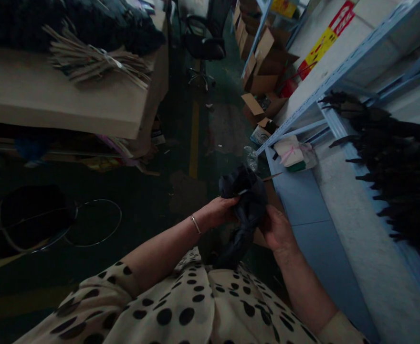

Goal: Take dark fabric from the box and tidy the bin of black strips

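**Black bundle (247, 203) being gripped two-handed**

The black bundle, soft, crumpled and faintly sheened, is being held above the dark green floor (181, 229), just in front of a polka-dot blouse (167, 306). Its upper lump is being clasped by the left hand (219, 212), with the fingers closed over it and a thin bracelet (195, 224) being worn at the wrist. Its side is being gripped by the right hand (276, 229), curled firmly against it. A narrow tail is being left hanging toward the blouse, beside a blue shelf panel (303, 203).
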